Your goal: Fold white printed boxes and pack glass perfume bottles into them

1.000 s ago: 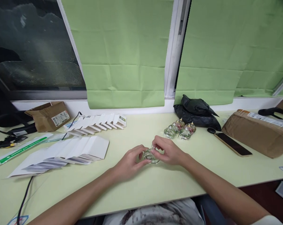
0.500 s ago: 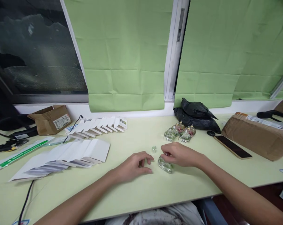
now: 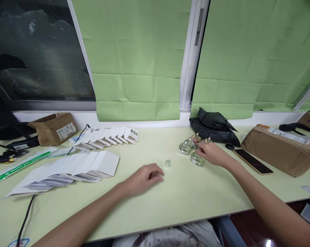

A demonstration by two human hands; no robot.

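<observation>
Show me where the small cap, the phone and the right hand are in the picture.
small cap (image 3: 167, 163), head view, on its side wall.
phone (image 3: 252, 161), head view, on the dark screen.
right hand (image 3: 213, 153), head view, on the back of the hand.

Small clear glass bottle (image 3: 197, 159), rounded, greenish tint, resting on the pale green desk (image 3: 170, 199) under the right hand's (image 3: 213, 153) fingertips, just beside a cluster of like bottles (image 3: 189, 145). Small clear cap (image 3: 167, 163) stands alone, upright, near the left hand (image 3: 144, 178).
</observation>
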